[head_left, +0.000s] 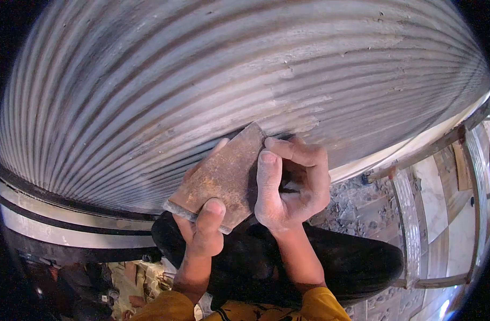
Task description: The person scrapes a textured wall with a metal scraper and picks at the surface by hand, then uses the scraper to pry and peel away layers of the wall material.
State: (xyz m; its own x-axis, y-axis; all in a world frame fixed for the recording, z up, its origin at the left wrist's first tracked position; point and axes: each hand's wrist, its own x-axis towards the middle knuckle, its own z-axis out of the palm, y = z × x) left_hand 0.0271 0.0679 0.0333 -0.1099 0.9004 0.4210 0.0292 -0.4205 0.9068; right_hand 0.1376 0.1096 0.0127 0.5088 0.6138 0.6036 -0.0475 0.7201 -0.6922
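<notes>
A flat, brownish plate [223, 179] with worn, rusty-looking patches lies tilted between my hands. My left hand [205, 224] grips its lower left part, thumb on top and fingers underneath. At its upper right edge, my right hand [296, 182] is curled, with the thumb and forefinger tips close together beside the edge; whether they pinch anything is too small to tell. Pale dust covers the right fingers. Just beyond both hands rises a large curved, ribbed grey surface [202, 80], with rough lighter patches near its middle.
Dark-clothed legs [352, 257] are below my hands. A metal frame with rungs [408, 224] stands at the right over a tiled floor [432, 198] with grey debris [352, 206]. Pale bands [68, 230] edge the ribbed surface at lower left, above cluttered ground [135, 281].
</notes>
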